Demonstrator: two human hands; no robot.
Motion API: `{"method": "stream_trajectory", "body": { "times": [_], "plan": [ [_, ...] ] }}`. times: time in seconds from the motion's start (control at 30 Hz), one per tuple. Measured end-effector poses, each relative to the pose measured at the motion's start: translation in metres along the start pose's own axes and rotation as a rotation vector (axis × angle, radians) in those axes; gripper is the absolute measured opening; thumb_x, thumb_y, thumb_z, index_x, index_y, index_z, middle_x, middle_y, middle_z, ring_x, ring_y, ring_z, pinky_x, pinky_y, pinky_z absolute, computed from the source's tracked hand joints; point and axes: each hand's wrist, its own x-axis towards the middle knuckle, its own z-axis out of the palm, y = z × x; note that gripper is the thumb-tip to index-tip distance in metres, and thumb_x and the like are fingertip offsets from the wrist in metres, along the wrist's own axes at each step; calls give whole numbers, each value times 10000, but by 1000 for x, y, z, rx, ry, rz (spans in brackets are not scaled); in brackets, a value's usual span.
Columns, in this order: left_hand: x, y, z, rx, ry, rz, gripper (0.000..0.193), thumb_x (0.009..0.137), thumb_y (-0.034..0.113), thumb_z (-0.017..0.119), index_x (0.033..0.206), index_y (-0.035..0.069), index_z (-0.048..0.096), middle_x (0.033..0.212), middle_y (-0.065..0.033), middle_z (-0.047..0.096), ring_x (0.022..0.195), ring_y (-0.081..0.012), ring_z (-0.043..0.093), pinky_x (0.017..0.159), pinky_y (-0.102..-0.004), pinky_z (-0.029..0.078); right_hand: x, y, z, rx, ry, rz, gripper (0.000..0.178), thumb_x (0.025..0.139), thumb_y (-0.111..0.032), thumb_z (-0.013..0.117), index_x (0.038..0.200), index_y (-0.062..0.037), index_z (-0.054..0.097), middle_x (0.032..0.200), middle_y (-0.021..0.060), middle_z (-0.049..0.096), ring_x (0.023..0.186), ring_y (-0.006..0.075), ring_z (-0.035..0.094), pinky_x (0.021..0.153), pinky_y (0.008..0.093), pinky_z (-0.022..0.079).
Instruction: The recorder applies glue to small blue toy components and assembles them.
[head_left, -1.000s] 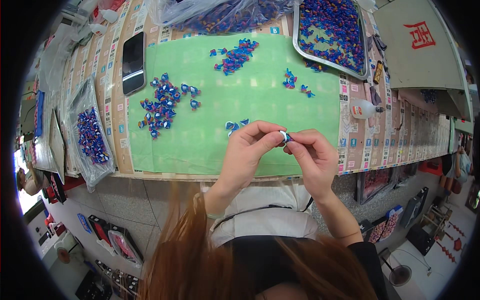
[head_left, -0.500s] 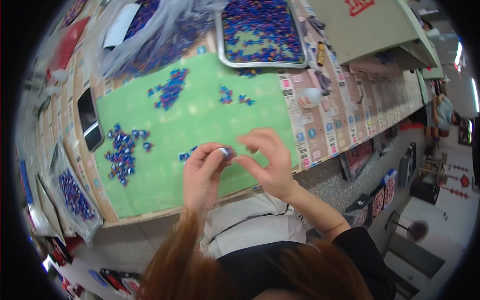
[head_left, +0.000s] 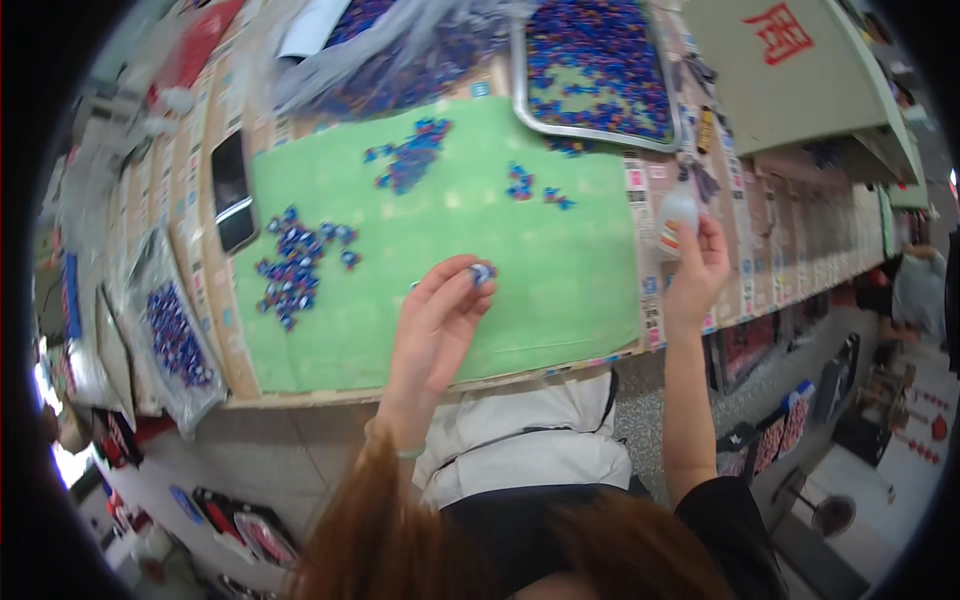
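Between the thumb and fingertips of my left hand (head_left: 440, 315) is a small blue-and-white piece (head_left: 483, 272), pinched above the green mat (head_left: 400, 345). My right hand (head_left: 702, 268) reaches past the mat's right edge, its fingers closed around a small translucent white bottle (head_left: 680, 208) with a label and a dark tip. Piles of small blue, red and white pieces (head_left: 295, 265) lie on the mat's left side. Another cluster (head_left: 415, 155) sits farther back, with two little groups (head_left: 520, 182) to the right of it.
A metal tray (head_left: 600, 138) full of colourful pieces stands at the back. Beside it lies a large clear plastic bag (head_left: 420, 75). A phone (head_left: 233, 190) and a smaller bag of pieces (head_left: 178, 335) are at left. A pale box (head_left: 800, 75) occupies the back right.
My right hand has moved away from my left, out to the right, and taken hold of the bottle. My left hand still pinches its piece. The view has shifted.
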Motion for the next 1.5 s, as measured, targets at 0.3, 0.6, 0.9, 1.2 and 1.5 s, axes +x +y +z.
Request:
{"method": "stream_trajectory", "body": {
  "times": [0.3,0.6,0.9,1.2,1.5],
  "plan": [
    [-2,5,1,-4,-17,11,175,818,59,482,984,12,510,918,-83,570,808,-121,554,718,-228,456,-35,-32,20,796,-635,681,269,837,-201,464,1017,-1,452,902,87,555,722,160,557,605,263,439],
    [-7,11,-1,26,-4,9,193,815,69,491,995,3,514,886,-69,573,788,-117,549,715,-229,446,-56,-67,57,330,-421,440,268,747,-77,561,983,-6,457,783,26,496,696,101,477,623,226,390],
    [-6,9,-2,35,-19,16,180,812,68,493,972,-9,519,844,-58,566,757,-115,541,700,-227,440,-60,-79,53,36,-491,-4,313,644,-22,680,856,-28,449,805,19,469,702,70,467,610,186,387],
    [-5,9,0,46,-37,-15,172,811,83,501,958,-4,520,821,-46,564,745,-101,536,694,-218,438,-60,-79,56,59,-508,49,294,659,-25,675,847,-25,449,790,14,491,694,56,471,597,171,387],
    [-6,9,2,47,-30,-14,170,810,79,499,961,3,517,823,-47,565,747,-100,536,695,-215,436,-58,-74,52,69,-515,45,275,667,-29,661,847,-23,453,773,6,490,670,38,449,592,171,379]
  ]
}}
